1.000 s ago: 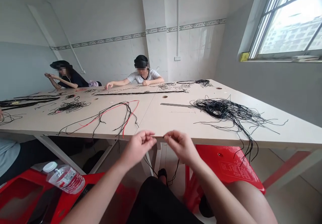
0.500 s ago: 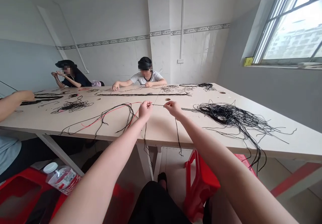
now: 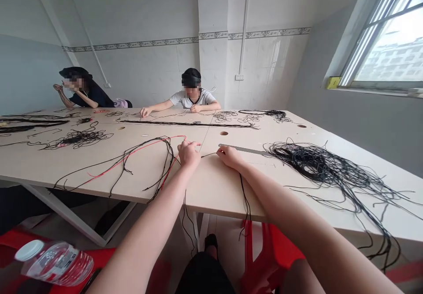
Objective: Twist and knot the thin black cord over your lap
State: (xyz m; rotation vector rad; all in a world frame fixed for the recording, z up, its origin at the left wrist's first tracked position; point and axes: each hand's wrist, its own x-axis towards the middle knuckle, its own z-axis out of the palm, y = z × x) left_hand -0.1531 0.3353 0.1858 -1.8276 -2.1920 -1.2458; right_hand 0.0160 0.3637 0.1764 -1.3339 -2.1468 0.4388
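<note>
- Left hand [image 3: 189,154]: on the table [image 3: 211,184], just beside the black and red cords [image 3: 142,161]
- Right hand [image 3: 228,156]: on the table, near the metal ruler [image 3: 244,149]
- Thin black cord [image 3: 209,154]: stretches between the hands
- Black strands [image 3: 245,201]: hang over the table's near edge
- Black tangle [image 3: 317,164]: on the table, right of the ruler
- Co-worker [image 3: 191,95]: across the table
- Second co-worker [image 3: 82,93]: across the table's far left corner

Tangled black cords [image 3: 317,164] at two o'clock, red-and-black cords [image 3: 142,161] at eleven, on a pale beige tabletop [image 3: 214,188]; a grey floral tile border [image 3: 264,32] at twelve.
</note>
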